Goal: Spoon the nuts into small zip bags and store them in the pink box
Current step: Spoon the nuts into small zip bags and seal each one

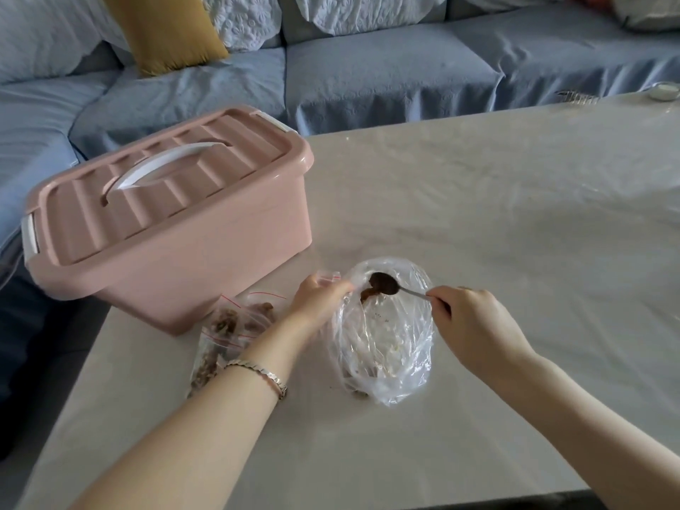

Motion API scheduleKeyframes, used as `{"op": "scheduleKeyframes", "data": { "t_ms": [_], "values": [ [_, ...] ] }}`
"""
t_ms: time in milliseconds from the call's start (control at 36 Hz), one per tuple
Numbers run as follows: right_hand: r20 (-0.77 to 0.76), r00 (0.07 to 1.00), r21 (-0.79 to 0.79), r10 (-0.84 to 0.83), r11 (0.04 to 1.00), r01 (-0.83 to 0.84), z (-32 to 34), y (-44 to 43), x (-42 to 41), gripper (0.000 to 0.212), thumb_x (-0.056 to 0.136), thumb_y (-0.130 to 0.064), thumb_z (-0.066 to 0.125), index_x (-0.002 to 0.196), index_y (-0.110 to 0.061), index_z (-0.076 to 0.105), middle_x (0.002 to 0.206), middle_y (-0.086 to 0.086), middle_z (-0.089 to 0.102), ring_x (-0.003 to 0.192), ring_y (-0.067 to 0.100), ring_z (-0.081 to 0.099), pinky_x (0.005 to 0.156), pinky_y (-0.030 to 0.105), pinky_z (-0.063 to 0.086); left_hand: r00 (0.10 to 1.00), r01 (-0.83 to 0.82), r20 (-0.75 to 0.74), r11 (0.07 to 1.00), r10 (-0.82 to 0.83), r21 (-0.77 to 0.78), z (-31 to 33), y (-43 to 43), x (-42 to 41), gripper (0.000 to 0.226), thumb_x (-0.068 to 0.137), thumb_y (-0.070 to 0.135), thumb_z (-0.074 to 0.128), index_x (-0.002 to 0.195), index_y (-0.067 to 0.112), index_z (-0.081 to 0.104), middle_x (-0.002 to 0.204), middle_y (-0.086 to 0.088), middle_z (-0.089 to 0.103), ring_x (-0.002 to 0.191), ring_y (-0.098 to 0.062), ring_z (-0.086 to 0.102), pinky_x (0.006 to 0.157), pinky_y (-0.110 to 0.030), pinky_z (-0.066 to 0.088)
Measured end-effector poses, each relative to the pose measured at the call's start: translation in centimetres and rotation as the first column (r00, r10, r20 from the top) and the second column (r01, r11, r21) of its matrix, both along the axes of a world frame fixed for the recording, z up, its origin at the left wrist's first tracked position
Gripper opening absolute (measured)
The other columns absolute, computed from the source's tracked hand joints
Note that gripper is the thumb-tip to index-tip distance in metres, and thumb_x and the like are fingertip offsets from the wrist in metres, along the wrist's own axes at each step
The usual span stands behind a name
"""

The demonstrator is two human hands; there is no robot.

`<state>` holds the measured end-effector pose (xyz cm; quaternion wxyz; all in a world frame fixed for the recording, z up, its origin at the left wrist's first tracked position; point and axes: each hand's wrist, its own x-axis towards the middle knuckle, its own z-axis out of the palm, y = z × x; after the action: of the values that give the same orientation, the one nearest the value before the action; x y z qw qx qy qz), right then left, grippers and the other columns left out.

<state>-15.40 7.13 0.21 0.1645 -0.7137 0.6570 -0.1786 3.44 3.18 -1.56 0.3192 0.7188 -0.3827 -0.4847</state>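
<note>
The left hand point(319, 294) is curled shut around the mouth of a small zip bag point(330, 277), whose red-striped edge shows just above the knuckles; it sits right against the rim of the big clear bag point(382, 347), though whether it also grips that rim cannot be told. The right hand point(473, 320) pinches the thin handle of a spoon point(385, 283) between thumb and curled fingers. The dark bowl of the spoon lies inside the open mouth of the clear bag, with a brown nut point(367, 295) just beneath it. The clear bag lies crumpled on the table point(496, 222), mostly emptied, with pale crumbs inside. Left of the left wrist lie filled zip bags point(226, 327) showing brown nuts, flat on the table just in front of the pink box point(176, 252). The box stands at the table's left edge with its lid on and white handle point(165, 164) down
</note>
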Motion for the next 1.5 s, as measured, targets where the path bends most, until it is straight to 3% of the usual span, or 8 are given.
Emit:
{"op": "scheduleKeyframes", "data": {
  "t_ms": [167, 333, 639, 1000, 1083, 1194, 1306, 1500],
  "values": [
    [0.162, 0.987, 0.125, 0.004, 0.992, -0.025, -0.8, 0.9, 0.6, 0.023, 0.092, -0.012, 0.045, 0.086, 0.0, 0.064, 0.066, 0.017, 0.056, 0.053, 0.019, 0.033, 0.05, 0.029, 0.026, 0.979, -0.16, -0.131, 0.987, 0.158, -0.006, -0.2, 0.3, -1.0, 0.011, 0.08, 0.016, 0.066, 0.081, 0.016, 0.055, 0.072, 0.003, 0.053, 0.071, -0.017, 0.052, 0.054, -0.022, 0.038],
    [0.34, 0.93, 0.291, -0.142, 0.956, 0.04, -2.0, 2.1, 0.2, 0.025, 0.091, -0.013, 0.046, 0.083, 0.001, 0.064, 0.055, 0.003, 0.04, 0.052, 0.017, 0.03, 0.048, 0.024, 0.026, 0.967, -0.215, -0.156, 0.975, 0.204, -0.055, -0.3, 1.1, -1.6, 0.017, 0.078, 0.015, 0.067, 0.073, 0.017, 0.052, 0.066, 0.004, 0.052, 0.063, -0.014, 0.051, 0.053, -0.022, 0.037],
    [0.657, 0.591, 0.508, -0.467, 0.854, 0.111, -1.9, 3.4, -2.0, 0.018, 0.089, -0.002, 0.052, 0.079, 0.002, 0.067, 0.054, 0.004, 0.041, 0.04, 0.015, 0.035, 0.039, 0.018, 0.028, 0.991, -0.134, -0.041, 0.985, 0.13, -0.107, -0.4, 1.4, -0.6, 0.029, 0.075, 0.011, 0.067, 0.096, 0.019, 0.049, 0.082, 0.006, 0.051, 0.069, -0.005, 0.048, 0.057, -0.02, 0.036],
    [0.527, 0.757, 0.405, -0.387, 0.897, 0.177, -2.6, 3.7, -2.1, 0.029, 0.09, -0.01, 0.046, 0.072, -0.01, 0.068, 0.039, -0.003, 0.046, 0.048, 0.02, 0.04, 0.056, 0.028, 0.037, 0.972, -0.151, -0.199, 0.982, 0.126, -0.118, -0.2, 1.5, -1.3, 0.012, 0.076, 0.003, 0.056, 0.087, 0.006, 0.054, 0.088, 0.006, 0.051, 0.083, -0.011, 0.045, 0.06, -0.021, 0.028],
    [0.49, 0.807, 0.361, -0.33, 0.919, 0.157, -2.8, 3.6, -1.9, 0.029, 0.092, -0.013, 0.045, 0.077, -0.024, 0.068, 0.038, -0.003, 0.049, 0.04, 0.01, 0.037, 0.05, 0.024, 0.035, 0.97, -0.132, -0.216, 0.989, 0.114, -0.073, 0.2, 1.5, -1.6, 0.042, 0.06, 0.019, 0.058, 0.096, -0.003, 0.056, 0.111, -0.007, 0.059, 0.104, -0.018, 0.049, 0.08, -0.027, 0.029],
    [0.481, 0.84, 0.318, -0.253, 0.943, 0.101, -2.7, 3.7, -1.6, 0.03, 0.092, -0.014, 0.045, 0.079, -0.031, 0.066, 0.038, -0.003, 0.051, 0.037, 0.007, 0.037, 0.044, 0.019, 0.033, 0.956, -0.172, -0.25, 0.984, 0.154, -0.05, 0.2, 1.4, -1.8, 0.061, 0.056, 0.018, 0.057, 0.111, -0.007, 0.053, 0.085, -0.007, 0.059, 0.101, -0.027, 0.053, 0.096, -0.041, 0.037],
    [0.515, 0.827, 0.296, -0.224, 0.952, 0.073, -2.6, 4.0, -1.4, 0.032, 0.092, -0.012, 0.046, 0.076, -0.033, 0.064, 0.039, -0.002, 0.051, 0.039, 0.006, 0.038, 0.042, 0.013, 0.033, 0.931, -0.197, -0.313, 0.98, 0.188, 0.004, -0.2, 1.2, -1.7, 0.081, 0.052, 0.02, 0.058, 0.128, -0.006, 0.044, 0.092, -0.011, 0.057, 0.095, -0.03, 0.055, 0.084, -0.043, 0.043],
    [0.612, 0.705, 0.401, -0.359, 0.909, 0.115, -2.3, 4.0, -1.6, 0.032, 0.091, -0.006, 0.047, 0.074, -0.024, 0.068, 0.041, -0.003, 0.046, 0.047, 0.02, 0.041, 0.054, 0.029, 0.036, 0.905, -0.222, -0.359, 0.974, 0.226, 0.053, -1.8, 0.6, -1.0, 0.045, 0.038, 0.016, 0.061, 0.082, 0.005, 0.055, 0.095, -0.019, 0.063, 0.097, -0.038, 0.064, 0.085, -0.042, 0.048]
  ]
}}
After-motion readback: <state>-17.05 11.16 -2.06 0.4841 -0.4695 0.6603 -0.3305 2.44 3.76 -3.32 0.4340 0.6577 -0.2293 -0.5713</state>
